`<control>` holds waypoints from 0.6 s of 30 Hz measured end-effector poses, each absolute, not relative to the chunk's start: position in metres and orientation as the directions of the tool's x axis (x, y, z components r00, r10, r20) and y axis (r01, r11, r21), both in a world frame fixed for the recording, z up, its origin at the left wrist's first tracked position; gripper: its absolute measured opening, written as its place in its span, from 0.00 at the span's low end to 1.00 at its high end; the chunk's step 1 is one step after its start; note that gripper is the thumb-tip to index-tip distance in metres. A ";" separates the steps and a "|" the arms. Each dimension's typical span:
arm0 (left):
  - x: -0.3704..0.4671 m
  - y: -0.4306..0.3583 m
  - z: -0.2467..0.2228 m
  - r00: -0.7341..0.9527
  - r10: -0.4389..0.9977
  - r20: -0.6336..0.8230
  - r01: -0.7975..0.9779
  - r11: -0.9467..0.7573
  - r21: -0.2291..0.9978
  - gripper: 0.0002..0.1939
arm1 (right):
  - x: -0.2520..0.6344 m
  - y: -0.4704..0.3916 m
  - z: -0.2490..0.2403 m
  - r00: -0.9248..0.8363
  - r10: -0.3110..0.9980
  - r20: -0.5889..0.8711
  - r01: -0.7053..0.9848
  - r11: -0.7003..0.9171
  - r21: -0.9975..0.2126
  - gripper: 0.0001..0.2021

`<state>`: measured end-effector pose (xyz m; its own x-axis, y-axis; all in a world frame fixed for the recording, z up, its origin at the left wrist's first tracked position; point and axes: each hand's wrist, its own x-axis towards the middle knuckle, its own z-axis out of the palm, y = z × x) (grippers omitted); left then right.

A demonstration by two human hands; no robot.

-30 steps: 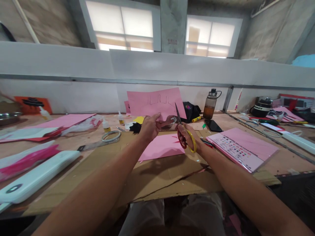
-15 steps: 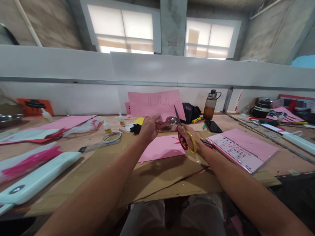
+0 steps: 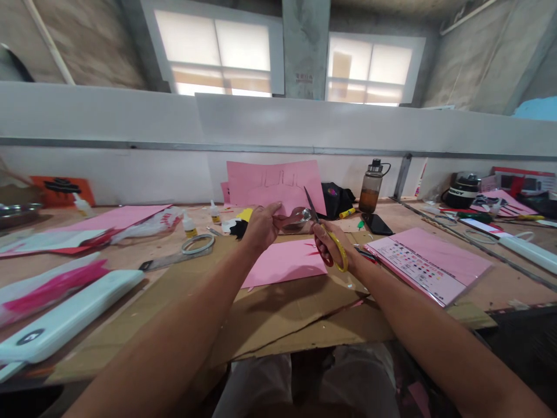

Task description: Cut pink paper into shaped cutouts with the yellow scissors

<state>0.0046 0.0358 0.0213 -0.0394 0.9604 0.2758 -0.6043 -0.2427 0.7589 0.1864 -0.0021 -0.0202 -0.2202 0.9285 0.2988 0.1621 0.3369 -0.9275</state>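
Pinched in my left hand [image 3: 262, 225] is a pink sheet [image 3: 252, 183], raised upright above the table, with dark drawn outlines on its upper part. A curved, shiny, see-through strip [image 3: 299, 217] runs from my left fingers toward the scissors; I cannot make out its kind. My right hand [image 3: 328, 241] is wrapped round the handles of scissors [image 3: 339, 251], one yellow and one red. Their dark blades point up at the sheet's right part; whether they touch it I cannot tell. Beneath my hands a second pink sheet [image 3: 282, 267] lies on brown cardboard [image 3: 287, 313].
At the back right stand a water bottle [image 3: 371, 186] and a black phone [image 3: 377, 224]. A pink pack with a printed label [image 3: 429, 264] lies at right. To the left are small glue bottles [image 3: 189, 225], a tape roll [image 3: 197, 244] and a white elongated device [image 3: 73, 313].
The raised pink sheet and the scissors have shifted very slightly left. Both hands keep their grips, and the things on the table stay put.
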 end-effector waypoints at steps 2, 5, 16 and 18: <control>0.003 0.037 0.021 -0.033 0.960 0.278 -0.591 -0.243 0.769 0.17 | 0.186 -0.003 -0.019 -0.225 0.926 0.305 0.162 0.344 -0.925 0.22; 0.002 0.039 0.021 -0.055 0.962 0.269 -0.582 -0.250 0.774 0.16 | 0.185 -0.005 -0.017 -0.227 0.930 0.288 0.173 0.330 -0.928 0.23; 0.001 0.040 0.021 -0.081 0.959 0.271 -0.544 -0.270 0.795 0.16 | 0.185 -0.007 -0.016 -0.226 0.931 0.287 0.191 0.331 -0.924 0.23; 0.000 0.042 0.022 -0.087 0.954 0.288 -0.547 -0.288 0.786 0.16 | 0.185 -0.007 -0.017 -0.224 0.932 0.286 0.189 0.329 -0.925 0.22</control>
<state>0.0005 0.0418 0.0217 -0.0869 0.9536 0.2883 -0.5471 -0.2875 0.7862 0.1851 -0.0067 -0.0165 -0.2235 0.9317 0.2862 0.1889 0.3294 -0.9251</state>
